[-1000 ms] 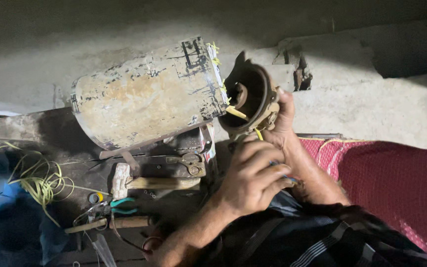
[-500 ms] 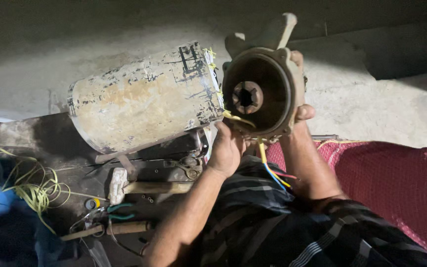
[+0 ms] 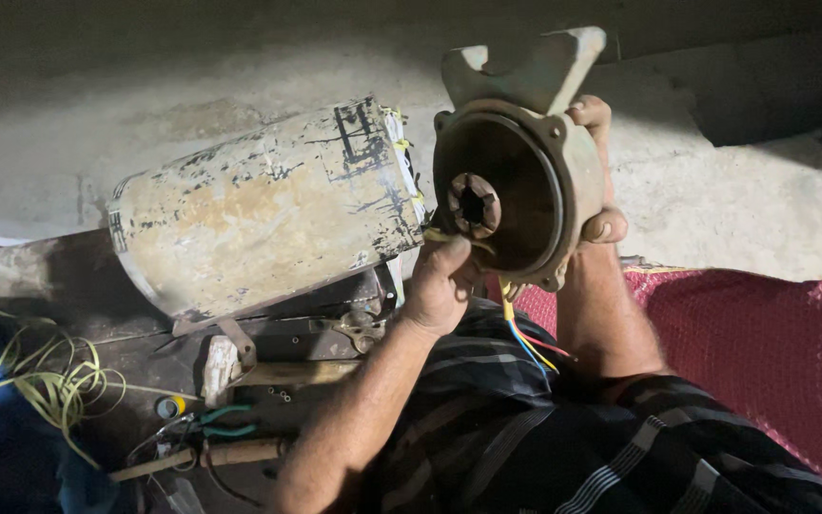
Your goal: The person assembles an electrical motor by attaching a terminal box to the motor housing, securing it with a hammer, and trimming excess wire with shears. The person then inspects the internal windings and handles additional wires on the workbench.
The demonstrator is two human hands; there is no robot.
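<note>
A worn, cream-painted cylindrical motor body (image 3: 268, 205) lies tilted on a dark bench. Just right of it I hold up a round metal end cover (image 3: 516, 181), its hollow side and toothed centre hub facing me. My right hand (image 3: 599, 190) grips the cover's right rim, fingers wrapped over the edge. My left hand (image 3: 441, 286) closes on the cover's lower left rim, where yellow, blue and red wires (image 3: 525, 343) hang down. The cover is apart from the motor's open end.
A bundle of yellow-green wire (image 3: 49, 381) lies at the left. Green-handled pliers (image 3: 221, 424), a hammer (image 3: 240, 366) and a wooden-handled tool (image 3: 230, 455) lie below the motor. A red textured mat (image 3: 763, 352) is at the right, on a concrete floor (image 3: 734, 209).
The end cover has come away from the motor's end and been lifted and turned, so its hollow inside now faces me. My left hand moved from its back to its lower rim.
</note>
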